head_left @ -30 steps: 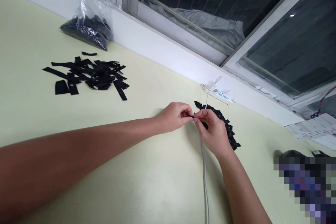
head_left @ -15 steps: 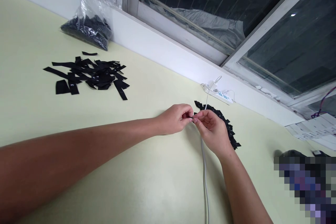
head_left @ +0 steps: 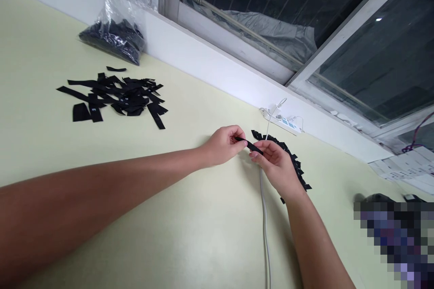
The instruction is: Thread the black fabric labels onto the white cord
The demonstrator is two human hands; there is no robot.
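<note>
A short black fabric strip (head_left: 253, 146) stretches between my two hands above the table. My left hand (head_left: 225, 144) pinches one end of it between thumb and fingers. At the other end, the thumb and fingers of my right hand (head_left: 276, 162) close on the strip. Behind and beside my right hand lies a row of overlapping black strips (head_left: 298, 167), partly hidden by that hand. A loose pile of similar black strips (head_left: 125, 95), a few with small white marks, spreads over the table to the left.
A clear plastic bag (head_left: 113, 36) of black pieces stands by the wall at the back left. A white power strip (head_left: 285, 122) lies along the wall. Its pale cable (head_left: 264, 216) runs under my right hand to the front. Window frames rise behind the pale table (head_left: 190, 235).
My hands have moved slightly apart, my left one a little up. More of the black strip shows between them.
</note>
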